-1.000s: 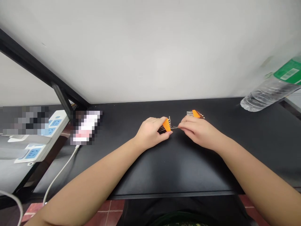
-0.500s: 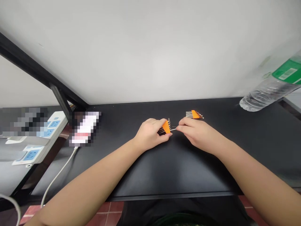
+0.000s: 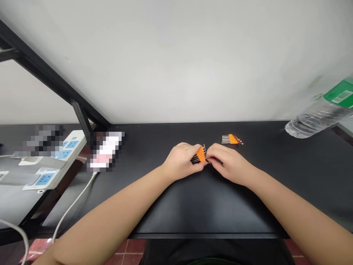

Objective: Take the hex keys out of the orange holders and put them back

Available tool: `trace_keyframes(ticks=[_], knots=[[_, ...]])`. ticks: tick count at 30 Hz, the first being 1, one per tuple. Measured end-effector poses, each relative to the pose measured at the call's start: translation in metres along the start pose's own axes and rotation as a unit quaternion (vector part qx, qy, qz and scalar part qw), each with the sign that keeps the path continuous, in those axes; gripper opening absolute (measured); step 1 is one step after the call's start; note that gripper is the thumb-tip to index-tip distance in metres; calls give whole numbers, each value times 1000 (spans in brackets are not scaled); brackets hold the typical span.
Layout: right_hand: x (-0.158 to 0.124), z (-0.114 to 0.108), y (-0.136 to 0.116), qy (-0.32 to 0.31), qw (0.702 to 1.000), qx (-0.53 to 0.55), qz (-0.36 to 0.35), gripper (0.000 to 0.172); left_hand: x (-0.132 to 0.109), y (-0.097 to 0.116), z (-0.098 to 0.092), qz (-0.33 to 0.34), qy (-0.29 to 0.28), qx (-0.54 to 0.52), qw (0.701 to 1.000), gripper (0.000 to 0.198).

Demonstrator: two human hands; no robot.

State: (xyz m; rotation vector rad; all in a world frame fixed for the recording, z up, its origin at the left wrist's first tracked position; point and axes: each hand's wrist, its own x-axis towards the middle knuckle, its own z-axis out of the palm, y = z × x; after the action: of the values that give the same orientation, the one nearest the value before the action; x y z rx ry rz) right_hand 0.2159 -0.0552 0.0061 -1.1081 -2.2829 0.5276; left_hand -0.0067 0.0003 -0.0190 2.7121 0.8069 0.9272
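My left hand (image 3: 183, 162) is closed around an orange hex key holder (image 3: 200, 154), gripping it between thumb and fingers. Several metal hex keys pass through this holder, their bent ends standing out on its right side. Right beside it, the fingertips of my right hand (image 3: 228, 162) are pinched on a thin hex key (image 3: 207, 158) at the holder's lower right edge. Most of that key is hidden by the fingers and holder. Farther back on the black table lies a second orange holder (image 3: 233, 139), filled with several hex keys, touched by neither hand.
The black table (image 3: 209, 206) meets a white wall at the back. At the right lies a clear plastic bottle (image 3: 311, 121) with a green label. Leftward are a blurred-out phone (image 3: 107, 149) on a white cable, a white power strip (image 3: 67, 147) and a black metal frame (image 3: 82, 117).
My right hand has moved left to the holder, and the length of hex key showing between the hands has shrunk. The whole view has shifted slightly.
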Motion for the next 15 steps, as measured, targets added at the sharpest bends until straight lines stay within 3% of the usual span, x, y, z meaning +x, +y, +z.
trace_keyframes(ticks=[8,15], knots=[[0,6,5,22,999,-23,40,16,-1,-2,1,-11,3,0,1000,34],[-1,-12,30,2,986,-112,126,9,-1,-1,0,-33,-8,20,999,34]])
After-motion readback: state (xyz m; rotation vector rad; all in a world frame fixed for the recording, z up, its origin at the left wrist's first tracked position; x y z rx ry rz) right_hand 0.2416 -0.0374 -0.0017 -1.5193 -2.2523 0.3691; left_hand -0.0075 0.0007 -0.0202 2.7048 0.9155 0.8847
